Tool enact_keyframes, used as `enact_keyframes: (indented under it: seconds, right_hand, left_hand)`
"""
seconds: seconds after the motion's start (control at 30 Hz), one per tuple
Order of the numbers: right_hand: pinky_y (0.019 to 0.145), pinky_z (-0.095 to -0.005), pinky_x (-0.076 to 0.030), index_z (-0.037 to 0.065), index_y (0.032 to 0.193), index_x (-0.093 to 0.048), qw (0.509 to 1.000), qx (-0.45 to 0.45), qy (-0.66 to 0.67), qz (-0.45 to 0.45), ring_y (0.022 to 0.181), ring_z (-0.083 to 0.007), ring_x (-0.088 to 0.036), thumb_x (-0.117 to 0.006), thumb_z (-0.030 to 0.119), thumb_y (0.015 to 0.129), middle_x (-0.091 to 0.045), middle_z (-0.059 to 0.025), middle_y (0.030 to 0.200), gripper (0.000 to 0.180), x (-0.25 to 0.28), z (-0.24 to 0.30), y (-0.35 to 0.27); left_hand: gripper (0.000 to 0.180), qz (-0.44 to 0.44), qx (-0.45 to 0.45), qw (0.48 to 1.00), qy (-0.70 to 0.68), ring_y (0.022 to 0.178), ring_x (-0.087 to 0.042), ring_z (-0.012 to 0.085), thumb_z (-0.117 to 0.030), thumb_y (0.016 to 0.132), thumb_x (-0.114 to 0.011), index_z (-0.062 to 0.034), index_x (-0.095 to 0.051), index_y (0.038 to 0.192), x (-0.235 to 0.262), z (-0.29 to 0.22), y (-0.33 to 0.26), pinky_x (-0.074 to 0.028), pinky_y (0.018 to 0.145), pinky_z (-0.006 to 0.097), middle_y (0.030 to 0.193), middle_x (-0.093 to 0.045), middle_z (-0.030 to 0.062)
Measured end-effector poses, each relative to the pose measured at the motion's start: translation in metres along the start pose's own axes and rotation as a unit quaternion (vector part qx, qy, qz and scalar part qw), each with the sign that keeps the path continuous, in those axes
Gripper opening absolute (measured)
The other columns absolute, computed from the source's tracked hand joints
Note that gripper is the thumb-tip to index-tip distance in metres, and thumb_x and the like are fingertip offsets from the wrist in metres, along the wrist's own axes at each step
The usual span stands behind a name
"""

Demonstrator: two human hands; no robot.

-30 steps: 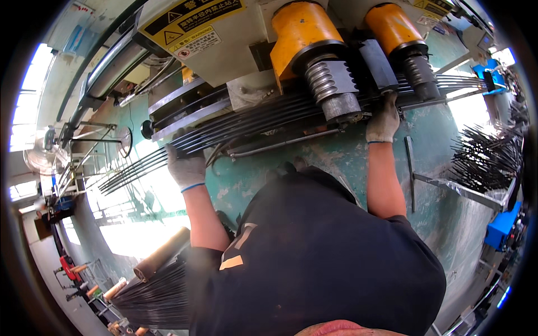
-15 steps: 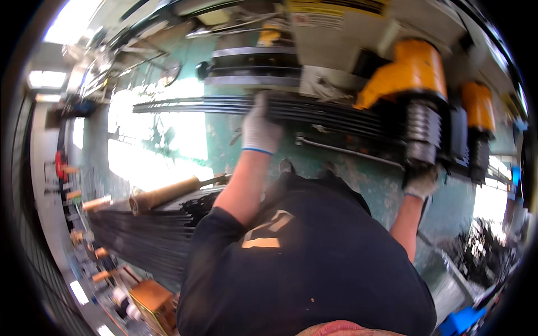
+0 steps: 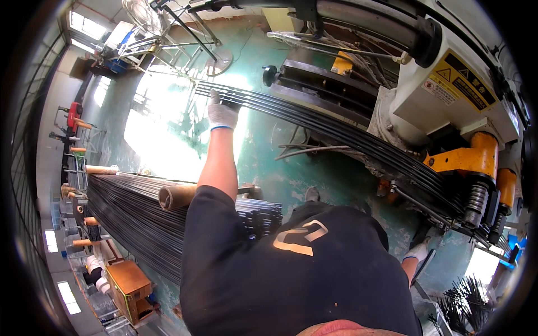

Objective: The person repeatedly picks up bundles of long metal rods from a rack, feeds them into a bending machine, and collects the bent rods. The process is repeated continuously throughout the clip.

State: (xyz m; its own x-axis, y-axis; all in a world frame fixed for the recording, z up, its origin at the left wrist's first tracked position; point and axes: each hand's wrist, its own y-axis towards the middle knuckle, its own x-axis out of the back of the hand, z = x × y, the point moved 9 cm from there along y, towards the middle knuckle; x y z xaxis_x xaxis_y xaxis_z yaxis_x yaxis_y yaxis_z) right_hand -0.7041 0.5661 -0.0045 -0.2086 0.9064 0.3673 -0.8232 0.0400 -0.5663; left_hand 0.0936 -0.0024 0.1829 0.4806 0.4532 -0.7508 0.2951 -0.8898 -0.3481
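Observation:
A bundle of long black metal rods (image 3: 314, 120) slants from the upper middle down to the machine at the right. My left hand (image 3: 222, 115), in a white glove with a blue cuff, is closed round the rods near their far left end, thumb on top. At the right end the rods run in under the machine's orange clamp head (image 3: 468, 159), beside a ribbed metal cylinder (image 3: 476, 203). My right hand (image 3: 416, 252), also gloved, is low beside the machine's edge, against something dark; its fingers are mostly hidden.
A rack of many black rods (image 3: 140, 218), with a cardboard tube (image 3: 176, 197) across it, stands at my left. Behind it is a wooden cabinet (image 3: 129, 283). More black rods (image 3: 465, 302) stand at lower right. A grey beam (image 3: 314, 92) lies beyond the held bundle.
My view has turned, so the bundle now slants down to the right. My left hand has moved outward to the far left with the rods' end. My right hand appears lower.

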Motion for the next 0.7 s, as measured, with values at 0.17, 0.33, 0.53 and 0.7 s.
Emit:
enact_keyframes:
  seconds: [0.17, 0.33, 0.53, 0.7]
  right_hand:
    - [0.109, -0.0356, -0.039, 0.012, 0.14, -0.059, 0.993, -0.099, 0.006, 0.067, 0.132, -0.0219, -0.051, -0.048, 0.044, 0.108, -0.056, -0.0068, 0.145, 0.047, 0.005, -0.071, -0.003]
    - [0.104, -0.0413, -0.04, 0.018, 0.138, -0.059, 0.976, -0.153, 0.095, 0.125, 0.13, -0.0232, -0.051, -0.042, 0.049, 0.109, -0.057, -0.0045, 0.14, 0.046, 0.056, -0.135, 0.037]
    - [0.074, -0.0373, -0.038, 0.016, 0.107, -0.058, 0.992, -0.059, 0.087, 0.063, 0.089, -0.0197, -0.05, -0.052, 0.043, 0.105, -0.059, -0.0034, 0.104, 0.028, 0.06, -0.102, 0.008]
    - [0.045, -0.032, -0.035, 0.013, 0.077, -0.058, 0.996, -0.033, 0.087, 0.012, 0.049, -0.016, -0.05, -0.062, 0.036, 0.1, -0.061, -0.0028, 0.068, 0.033, 0.05, -0.086, -0.017]
  left_hand:
    - [0.051, -0.004, -0.032, 0.999, 0.024, 0.123, -0.057, 0.0415, -0.047, 0.104, -0.059, -0.0045, -0.056, 0.132, 0.043, -0.09, 0.084, -0.044, 0.11, 0.064, 0.138, -0.055, 0.0187]
    - [0.039, 0.013, 0.022, 0.997, 0.078, 0.11, -0.065, 0.0356, -0.044, 0.104, -0.059, -0.007, -0.068, 0.114, 0.044, -0.097, 0.125, -0.051, 0.102, 0.055, 0.112, -0.071, 0.0125]
    - [0.042, 0.202, 0.071, 0.965, 0.149, 0.121, -0.063, 0.0373, -0.045, 0.108, -0.048, -0.0134, -0.066, 0.127, 0.052, -0.107, 0.134, -0.048, 0.107, 0.061, 0.131, -0.069, 0.0137]
    - [0.049, 0.225, 0.1, 0.954, 0.174, 0.126, -0.062, 0.0414, -0.054, 0.101, -0.055, -0.0141, -0.071, 0.125, 0.048, -0.089, 0.123, -0.048, 0.108, 0.063, 0.135, -0.067, 0.0172]
